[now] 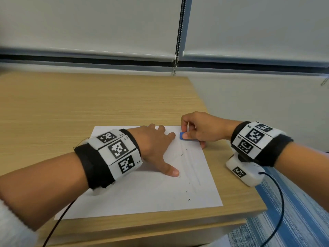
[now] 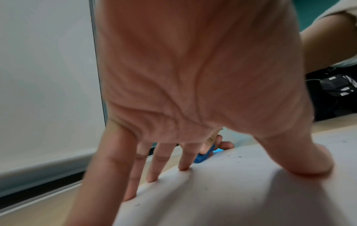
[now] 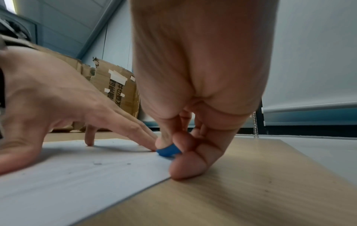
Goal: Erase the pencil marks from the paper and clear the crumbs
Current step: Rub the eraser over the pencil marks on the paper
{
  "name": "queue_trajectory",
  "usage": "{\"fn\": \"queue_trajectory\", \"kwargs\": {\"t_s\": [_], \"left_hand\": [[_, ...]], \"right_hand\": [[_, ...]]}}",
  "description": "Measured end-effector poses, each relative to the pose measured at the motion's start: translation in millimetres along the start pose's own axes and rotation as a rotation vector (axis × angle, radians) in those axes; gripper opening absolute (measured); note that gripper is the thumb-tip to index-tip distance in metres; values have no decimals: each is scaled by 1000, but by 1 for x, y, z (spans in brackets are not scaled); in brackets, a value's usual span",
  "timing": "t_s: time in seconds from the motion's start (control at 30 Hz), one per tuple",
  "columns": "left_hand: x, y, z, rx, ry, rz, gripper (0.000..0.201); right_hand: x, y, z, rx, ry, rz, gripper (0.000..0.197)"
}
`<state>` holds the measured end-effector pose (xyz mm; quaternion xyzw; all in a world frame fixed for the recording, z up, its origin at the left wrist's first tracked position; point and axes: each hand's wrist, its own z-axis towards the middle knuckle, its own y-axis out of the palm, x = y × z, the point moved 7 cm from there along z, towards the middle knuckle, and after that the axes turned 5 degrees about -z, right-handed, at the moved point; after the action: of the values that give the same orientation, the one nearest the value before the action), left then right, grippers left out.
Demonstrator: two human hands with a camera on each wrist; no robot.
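Your left hand (image 1: 156, 145) lies spread flat on the sheet of paper (image 1: 142, 196), fingers straight and thumb splayed, pinning it so rubbing cannot drag or crease it. Your right hand (image 1: 201, 129) pinches a small blue eraser (image 1: 182, 136) between thumb and forefinger, its lower edge on the paper near the sheet's far right corner. The sheet sits at the near right corner of the wooden desk (image 1: 71, 107). Faint pencil marks (image 1: 193, 168) run along the paper's right edge. The dark specks (image 1: 188, 199) nearby may be crumbs; they are too small to tell.
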<state>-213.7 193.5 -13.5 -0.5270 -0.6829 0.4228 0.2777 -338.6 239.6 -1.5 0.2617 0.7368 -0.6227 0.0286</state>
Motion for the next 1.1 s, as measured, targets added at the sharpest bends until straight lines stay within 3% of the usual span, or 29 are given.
{"fn": "queue_trajectory", "kwargs": {"t_s": [0.13,0.3,0.5,0.67,0.83,0.9,1.0,1.03,1.1], "left_hand": [[-2,-3,5,-18,-36,36,121],[0,-6,13,-34,-32,91,123],[-2,-6,14,3,-39,118,132],[2,-9,17,16,-13,162,132],[-3,-5,21,11,-21,144,137],[-3,-6,20,10,-34,144,136],[-1,-8,18,-1,-48,146,134],[-2,-7,18,-10,-56,148,135],[-4,-5,18,-30,-69,145,136]], "right_hand": [[-3,-3,1,16,7,10,13],[-21,15,-14,-243,-106,-53,14],[-20,-7,9,-48,-50,-140,17],[-31,27,-28,-323,-127,-47,20],[-29,3,-4,-48,-98,-144,18],[-29,11,-13,-80,-116,-132,18],[-38,32,-34,-304,-163,-97,20],[-40,31,-32,-319,-169,-99,20],[-39,19,-16,-194,-157,-124,18]]}}
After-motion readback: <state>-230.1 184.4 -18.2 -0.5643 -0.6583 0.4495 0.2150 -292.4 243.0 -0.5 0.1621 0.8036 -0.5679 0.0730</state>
